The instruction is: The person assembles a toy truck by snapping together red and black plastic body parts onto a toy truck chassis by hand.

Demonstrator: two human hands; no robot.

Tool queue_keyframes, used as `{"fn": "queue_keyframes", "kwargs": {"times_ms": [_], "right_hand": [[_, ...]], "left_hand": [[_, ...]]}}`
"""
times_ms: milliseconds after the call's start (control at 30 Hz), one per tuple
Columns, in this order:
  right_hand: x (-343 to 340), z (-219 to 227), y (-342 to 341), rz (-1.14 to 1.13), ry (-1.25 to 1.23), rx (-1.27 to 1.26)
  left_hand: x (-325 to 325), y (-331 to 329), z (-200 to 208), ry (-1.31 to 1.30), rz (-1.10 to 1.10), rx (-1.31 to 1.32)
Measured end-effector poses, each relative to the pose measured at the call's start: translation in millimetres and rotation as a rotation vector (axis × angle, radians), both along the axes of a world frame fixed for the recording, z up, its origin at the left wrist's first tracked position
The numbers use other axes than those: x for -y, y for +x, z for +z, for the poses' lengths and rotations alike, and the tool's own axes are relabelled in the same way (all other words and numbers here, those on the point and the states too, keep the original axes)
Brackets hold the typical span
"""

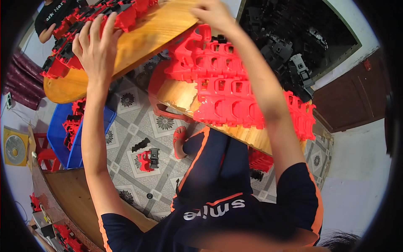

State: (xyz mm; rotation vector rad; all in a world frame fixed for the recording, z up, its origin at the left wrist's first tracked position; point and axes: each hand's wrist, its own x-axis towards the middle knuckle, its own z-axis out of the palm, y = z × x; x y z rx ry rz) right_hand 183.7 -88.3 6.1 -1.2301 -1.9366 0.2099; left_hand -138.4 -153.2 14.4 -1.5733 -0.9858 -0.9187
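My left hand (97,52) reaches up to the oval wooden table (157,29) at the upper left, fingers spread. Its fingertips are over a row of red and black molded plastic parts (126,19), apparently touching them. My right hand (213,16) is at the top of the view beside the table's right end, its fingers bent toward the wood. Part of it is cut off, and whether it grips anything is unclear. Below my right forearm, rows of bright red plastic shells (228,96) lie on a wooden board (178,94).
A dark bin of black plastic parts (279,52) stands at the upper right. The blue crate (58,134) at left holds red parts. A red-and-black part (147,159) lies on the tiled floor. Another person's hand (47,33) shows at the upper left, near the row.
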Motion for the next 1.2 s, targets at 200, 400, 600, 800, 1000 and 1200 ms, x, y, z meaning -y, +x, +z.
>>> {"fn": "queue_keyframes", "kwargs": {"times_ms": [200,400,600,800,1000,1200], "right_hand": [[139.0,-18.6,131.7,-0.341,-0.462,0.46],[189.1,-70.8,126.8,-0.56,-0.296,0.545],[154.2,-41.2,45.8,-0.137,-0.197,0.113],[88.4,-91.5,-10.6,-0.078,-0.154,-0.135],[204.4,-31.7,27.4,0.139,0.107,0.238],[226.4,-14.5,108.3,0.044,0.075,0.108]], "left_hand": [[69.9,126.7,-67.7,-0.563,-0.83,0.025],[98.1,209.7,-107.4,-0.799,-0.768,0.138],[103.4,214.4,-100.2,-0.471,-0.721,0.794],[49.4,157.7,-144.7,-0.833,-0.616,1.186],[91.8,165.1,-74.1,-1.37,-1.311,1.533],[112.3,178.2,-93.7,-1.518,-1.554,1.885]]}}
